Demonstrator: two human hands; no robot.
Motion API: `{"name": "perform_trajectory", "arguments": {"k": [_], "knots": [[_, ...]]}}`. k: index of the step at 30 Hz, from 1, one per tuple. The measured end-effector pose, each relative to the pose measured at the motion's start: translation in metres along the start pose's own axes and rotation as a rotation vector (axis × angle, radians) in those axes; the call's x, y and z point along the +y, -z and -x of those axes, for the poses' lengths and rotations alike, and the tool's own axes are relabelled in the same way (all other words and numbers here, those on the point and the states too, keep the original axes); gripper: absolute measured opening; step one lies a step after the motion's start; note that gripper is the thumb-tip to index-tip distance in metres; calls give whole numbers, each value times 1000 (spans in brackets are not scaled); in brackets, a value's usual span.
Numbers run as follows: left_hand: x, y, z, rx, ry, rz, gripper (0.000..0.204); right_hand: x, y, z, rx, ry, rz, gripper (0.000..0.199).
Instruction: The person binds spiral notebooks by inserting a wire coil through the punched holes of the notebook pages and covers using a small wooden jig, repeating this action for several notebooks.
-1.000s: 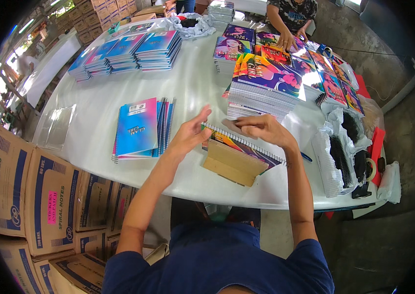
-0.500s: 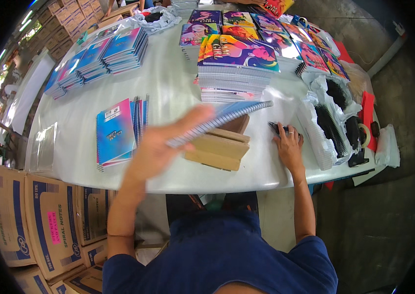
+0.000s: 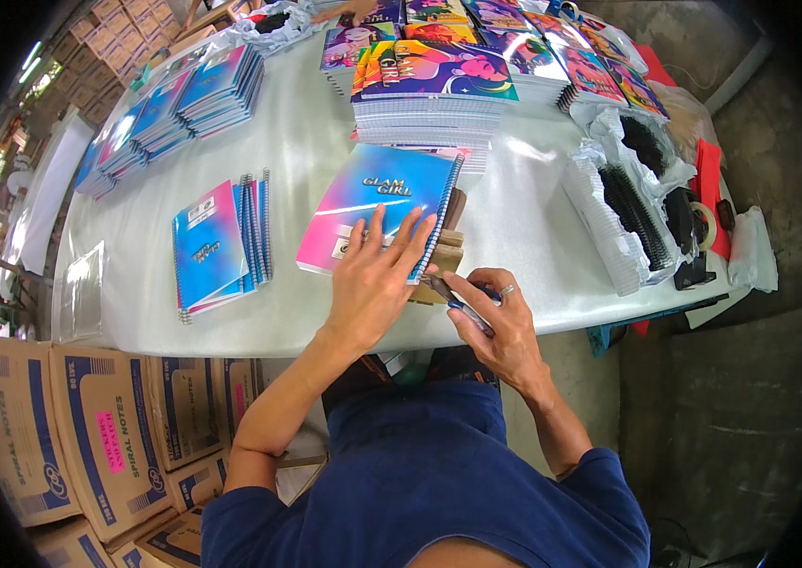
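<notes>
A spiral notebook (image 3: 363, 185) with a blue and pink cover lies in front of me, its wire binding along the right side. It rests on a brown cardboard support (image 3: 450, 251), mostly hidden under it. My left hand (image 3: 368, 289) is laid flat on the cover with its fingers spread. At the lower end of the wire binding are the jaws of a pair of pliers (image 3: 467, 312) with blue-and-grey handles. My right hand (image 3: 512, 341) is closed around those handles. Whether the jaws grip the wire cannot be made out.
Several similar notebooks (image 3: 207, 246) lie to the left, taller stacks (image 3: 216, 80) behind. Bright illustrated notebooks (image 3: 439, 71) are piled beyond. At right stand a wrapped box of black wire spirals (image 3: 619, 227) and a tape roll (image 3: 704, 232). Cartons (image 3: 103, 426) stand lower left. Another person's hand (image 3: 352, 11) shows at the far edge.
The notebook, earlier raised and tilted in my left hand, now lies on the cardboard support. My right hand has come left from the tabletop with the pliers to the notebook's binding.
</notes>
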State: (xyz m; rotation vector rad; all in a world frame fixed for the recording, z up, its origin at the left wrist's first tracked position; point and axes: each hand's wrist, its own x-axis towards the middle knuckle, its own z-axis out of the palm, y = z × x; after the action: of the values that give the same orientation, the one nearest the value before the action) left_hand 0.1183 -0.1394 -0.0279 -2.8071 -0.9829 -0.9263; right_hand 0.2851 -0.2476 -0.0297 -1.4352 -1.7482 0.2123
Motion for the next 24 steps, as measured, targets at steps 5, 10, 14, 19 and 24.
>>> {"name": "perform_trajectory", "arguments": {"k": [5, 10, 14, 19, 24], "knots": [[1, -1, 2, 35, 22, 14, 61, -5, 12, -9, -325, -446, -486, 32], [-16, 13, 5, 66, -30, -86, 59, 4, 18, -35, -411, -127, -451, 32], [-72, 71, -13, 307, 131, -11, 61, 50, 33, -54, -199, -283, -416, 28], [-116, 140, 5, 423, 240, -146, 63, 159, 20, -47, -24, -100, 417, 28], [-192, 105, 102, -162, 411, -8, 76, 204, 28, -84, 210, 157, 430, 29]]}}
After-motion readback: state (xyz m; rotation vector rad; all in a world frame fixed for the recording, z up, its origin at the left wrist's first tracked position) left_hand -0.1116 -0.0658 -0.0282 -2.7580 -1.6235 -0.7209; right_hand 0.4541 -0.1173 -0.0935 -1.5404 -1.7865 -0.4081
